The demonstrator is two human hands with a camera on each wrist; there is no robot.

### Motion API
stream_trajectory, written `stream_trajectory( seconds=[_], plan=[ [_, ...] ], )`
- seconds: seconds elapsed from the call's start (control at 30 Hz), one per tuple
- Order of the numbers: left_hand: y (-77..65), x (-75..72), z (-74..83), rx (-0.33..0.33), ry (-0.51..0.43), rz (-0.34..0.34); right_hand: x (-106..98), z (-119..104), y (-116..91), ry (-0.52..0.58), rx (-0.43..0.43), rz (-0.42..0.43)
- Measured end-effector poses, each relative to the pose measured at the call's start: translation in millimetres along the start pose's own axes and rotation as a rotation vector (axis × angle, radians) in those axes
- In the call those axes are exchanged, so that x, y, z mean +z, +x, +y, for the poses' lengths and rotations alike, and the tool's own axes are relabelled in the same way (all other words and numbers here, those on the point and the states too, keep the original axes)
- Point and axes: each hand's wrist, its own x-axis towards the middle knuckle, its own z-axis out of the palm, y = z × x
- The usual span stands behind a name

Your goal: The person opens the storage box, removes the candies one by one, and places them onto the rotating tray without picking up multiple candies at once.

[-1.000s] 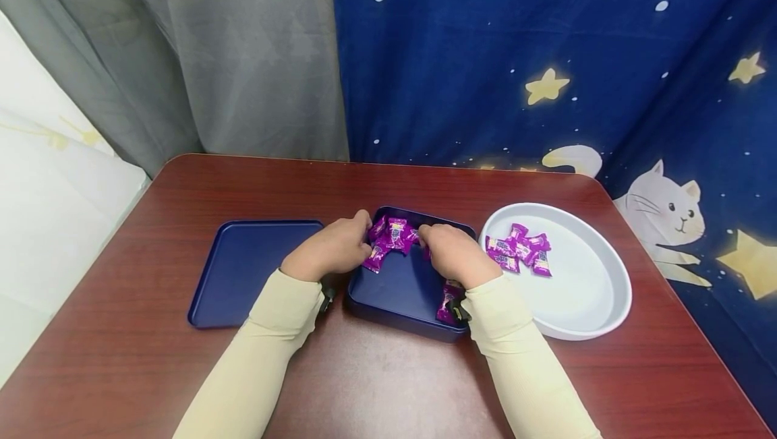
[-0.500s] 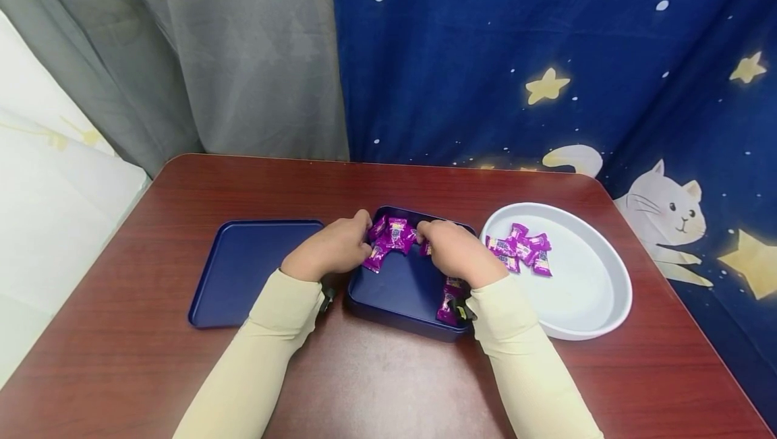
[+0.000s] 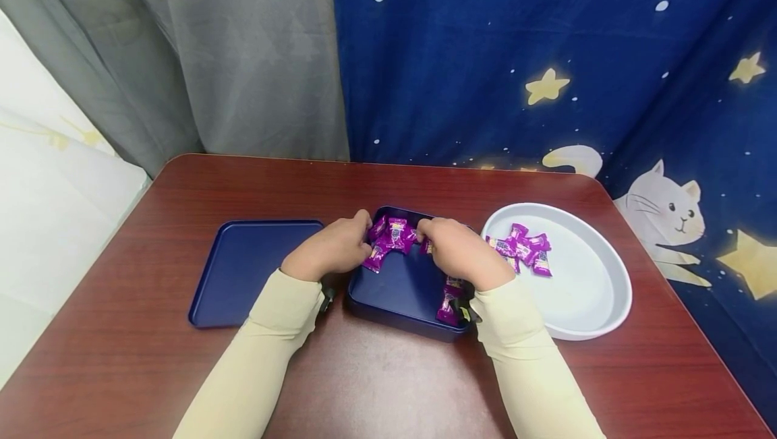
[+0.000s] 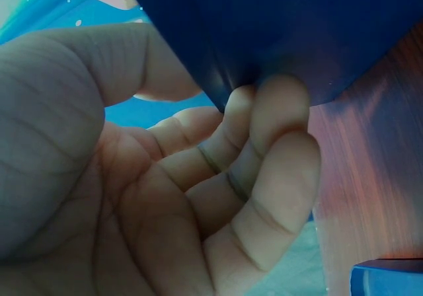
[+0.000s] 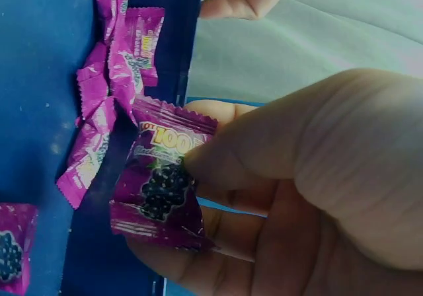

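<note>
My left hand [image 3: 332,245] holds the left side of an open navy-blue box [image 3: 397,297]. In the left wrist view its thumb reaches over the rim and the other fingertips press the outer wall [image 4: 357,32]. Over the back right part of the box, my right hand [image 3: 460,251] pinches a purple wrapped candy [image 5: 162,177] between thumb and fingers. More purple candies [image 3: 396,233] lie bunched in the back left corner of the box, and others [image 3: 448,309] along its right side, partly hidden by the right wrist.
A round white tray [image 3: 589,270] stands right of the box, with several purple candies [image 3: 523,250] at its left side. To the left, partly behind the left forearm, a flat navy-blue lid [image 3: 243,277] lies on the brown table [image 3: 388,392]. Curtains hang behind.
My right wrist has shifted slightly to the right, with the fingers staying over the back of the box. The left hand and the box have not visibly moved.
</note>
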Motion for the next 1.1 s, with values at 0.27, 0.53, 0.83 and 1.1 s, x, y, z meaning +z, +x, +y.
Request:
stream_trajectory(
  seconds=[0.27, 0.53, 0.83, 1.1],
  plan=[
    [0.7, 0.1, -0.1, 0.0, 0.003, 0.002, -9.0, -3.3, -5.3, -0.005, -0.004, -0.004],
    [-0.4, 0.1, 0.7, -0.009, 0.007, 0.005, -18.1, 1.7, -13.6, 0.017, -0.019, 0.001],
    [1.1, 2.1, -0.7, -0.014, 0.005, -0.001, -27.5, 15.9, -21.2, 0.066, -0.001, 0.027],
    [1.0, 1.0, 0.0, -0.012, 0.002, -0.007, -36.2, 40.3, -31.6, 0.101, 0.02, 0.085]
  ],
)
